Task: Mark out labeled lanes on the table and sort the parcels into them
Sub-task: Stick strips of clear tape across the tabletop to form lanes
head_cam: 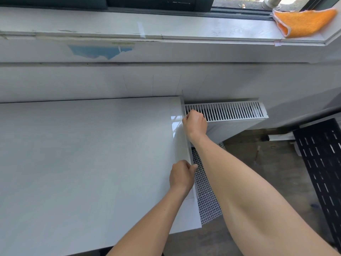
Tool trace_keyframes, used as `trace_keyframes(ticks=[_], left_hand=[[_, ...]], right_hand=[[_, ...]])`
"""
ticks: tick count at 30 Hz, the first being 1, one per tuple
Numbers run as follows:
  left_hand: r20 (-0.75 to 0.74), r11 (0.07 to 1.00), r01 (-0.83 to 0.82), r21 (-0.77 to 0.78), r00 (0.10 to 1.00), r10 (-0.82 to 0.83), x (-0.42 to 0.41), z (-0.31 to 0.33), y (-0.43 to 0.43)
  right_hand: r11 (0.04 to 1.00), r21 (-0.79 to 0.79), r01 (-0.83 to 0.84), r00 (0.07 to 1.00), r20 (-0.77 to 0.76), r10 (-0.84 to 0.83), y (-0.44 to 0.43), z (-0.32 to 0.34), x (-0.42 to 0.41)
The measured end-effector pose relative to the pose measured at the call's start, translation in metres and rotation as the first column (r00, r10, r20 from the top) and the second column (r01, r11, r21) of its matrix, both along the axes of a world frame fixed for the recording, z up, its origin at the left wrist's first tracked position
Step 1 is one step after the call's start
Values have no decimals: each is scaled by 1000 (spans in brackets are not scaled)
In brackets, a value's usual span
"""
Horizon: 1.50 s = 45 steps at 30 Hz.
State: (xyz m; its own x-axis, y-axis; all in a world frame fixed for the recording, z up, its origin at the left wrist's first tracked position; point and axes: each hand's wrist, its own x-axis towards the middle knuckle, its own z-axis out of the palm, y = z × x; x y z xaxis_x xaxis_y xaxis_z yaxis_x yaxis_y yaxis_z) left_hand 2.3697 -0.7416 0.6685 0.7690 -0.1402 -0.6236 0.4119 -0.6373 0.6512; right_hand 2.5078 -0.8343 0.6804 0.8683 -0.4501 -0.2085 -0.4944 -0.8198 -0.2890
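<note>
A glossy white table (83,154) fills the left and middle of the head view. Along its right edge runs a long, thin, clear strip (186,143); whether it is a ruler or tape I cannot tell. My left hand (181,174) pinches the near part of the strip at the table edge. My right hand (195,124) is closed on the strip further back, near the table's far right corner. No parcels or lane marks show on the table top.
A white radiator (225,110) stands just right of the table against the wall. White mesh (206,196) lies on the floor below the table edge. A black perforated rack (323,159) is at far right. An orange cloth (302,21) rests on the windowsill.
</note>
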Motion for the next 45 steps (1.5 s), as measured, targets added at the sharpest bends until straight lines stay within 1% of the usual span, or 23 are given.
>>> trace_keyframes(ticks=[13,16,19,21,23,26,30,36,41,45], left_hand=[[-24,1000,-5,27,1000,6,3,6,-1],[45,998,-25,49,999,23,16,16,10],[149,994,-50,96,988,36,47,31,37],[216,986,-63,156,976,28,73,41,65],[286,970,-67,232,958,-2,100,51,97],[361,934,-71,351,930,-64,133,65,156],[397,870,-70,489,905,-150,157,78,240],[404,839,-123,530,906,-122,153,73,374],[387,819,-173,547,920,-64,143,71,486],[394,805,-250,539,919,21,130,65,569]], right_hand=[[999,-14,29,1000,1,-29,0,0,1],[996,-75,-38,997,64,43,5,9,3],[969,-157,-191,971,115,210,20,24,11],[931,-199,-306,935,120,333,38,35,19],[898,-218,-382,904,113,412,62,45,28],[871,-198,-450,874,99,475,106,53,39],[845,-177,-505,846,90,525,174,54,45],[805,-159,-571,810,53,585,293,44,43],[770,-130,-624,773,37,633,417,40,39],[706,-129,-696,706,51,706,517,37,35]])
